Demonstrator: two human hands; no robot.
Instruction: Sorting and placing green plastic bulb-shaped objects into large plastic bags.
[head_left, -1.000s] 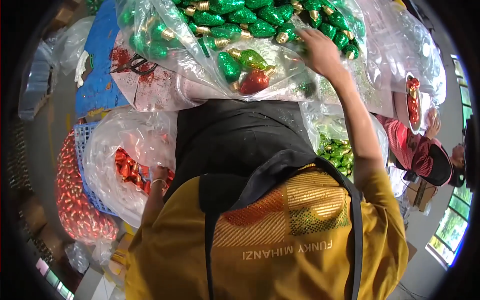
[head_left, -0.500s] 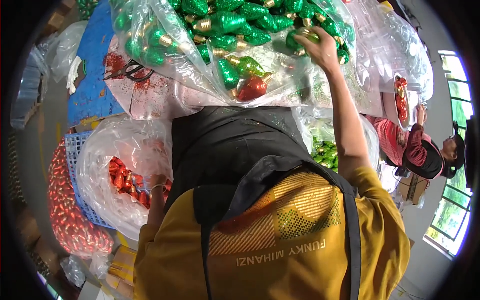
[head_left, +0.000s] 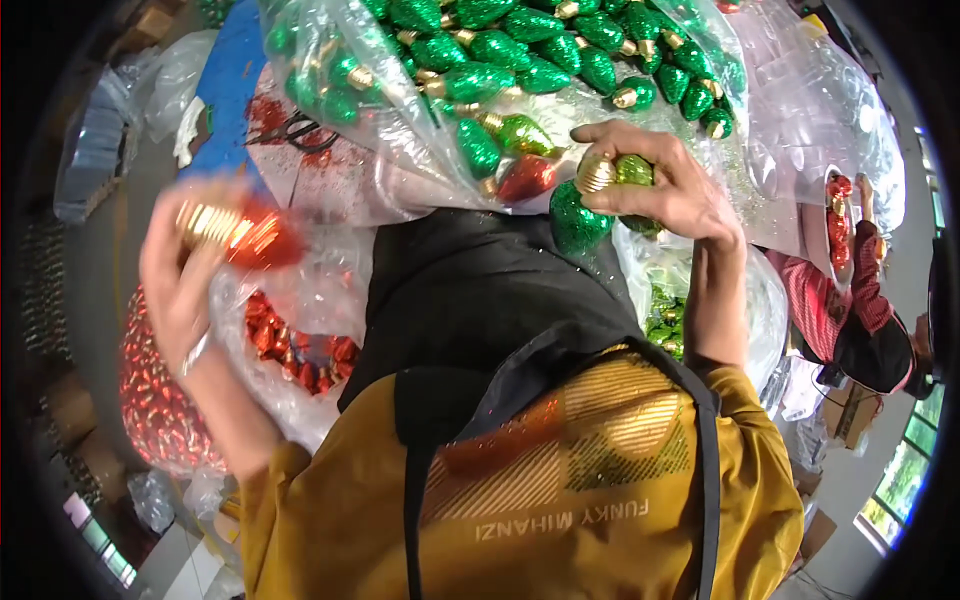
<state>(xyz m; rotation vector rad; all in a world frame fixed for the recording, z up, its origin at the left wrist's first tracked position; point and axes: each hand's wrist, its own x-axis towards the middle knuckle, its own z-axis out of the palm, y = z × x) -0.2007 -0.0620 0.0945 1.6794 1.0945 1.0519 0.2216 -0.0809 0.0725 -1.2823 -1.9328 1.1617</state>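
My left hand (head_left: 172,265), smeared by motion, is raised at the left with its fingers closed on a red bulb-shaped ornament (head_left: 268,240) with a gold cap. In front of my apron, my right hand (head_left: 675,180) grips a dark green bulb ornament (head_left: 580,220) by its gold cap and also a lighter green bulb ornament (head_left: 636,170). Just left of it, a light green ornament (head_left: 524,135) and a red ornament (head_left: 526,178) lie on clear plastic. Beyond them spreads a pile of glittery green ornaments (head_left: 500,48).
Scissors (head_left: 300,133) lie on the glitter-strewn table at left. An open bag of red ornaments (head_left: 265,325) sits below, with light green ones (head_left: 665,320) in a bag at right. A red-filled sack (head_left: 160,400) stands far left; another person (head_left: 870,330) works at far right.
My left hand has come up out of the bag of red ornaments with one. My right hand has drawn back from the green pile toward me, bringing a dark green and a lighter green ornament.
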